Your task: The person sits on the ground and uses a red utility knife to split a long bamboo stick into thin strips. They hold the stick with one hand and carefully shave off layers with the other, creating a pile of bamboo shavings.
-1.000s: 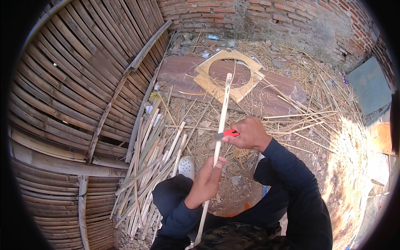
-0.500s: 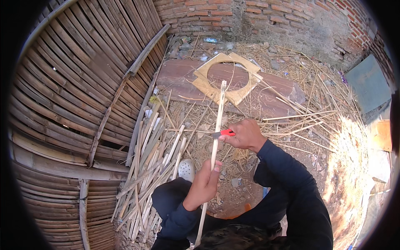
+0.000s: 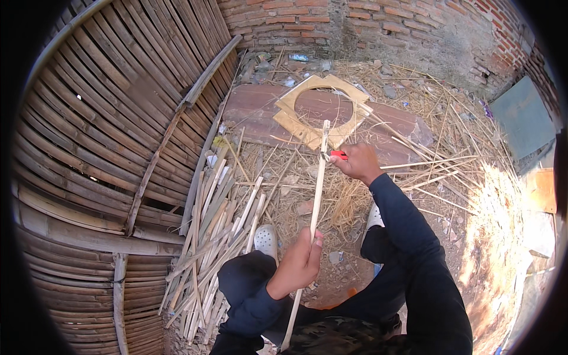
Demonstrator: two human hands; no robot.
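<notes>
Slid up the stick (image 3: 318,195) since before, your right hand (image 3: 361,161) and red knife (image 3: 338,155), your left hand (image 3: 297,260) curled round the stick's lower part, stick slanting up from it, right hand clenched round the knife near the stick's top.

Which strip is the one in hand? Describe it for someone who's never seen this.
From the slatted wall at picture left, go right past the pile of loose strips. Mid-picture, one long, pale strip runs upward through the left hand. Unlike the piled ones, it's gripped, with the right hand's red-handled tool near its upper end.
</notes>
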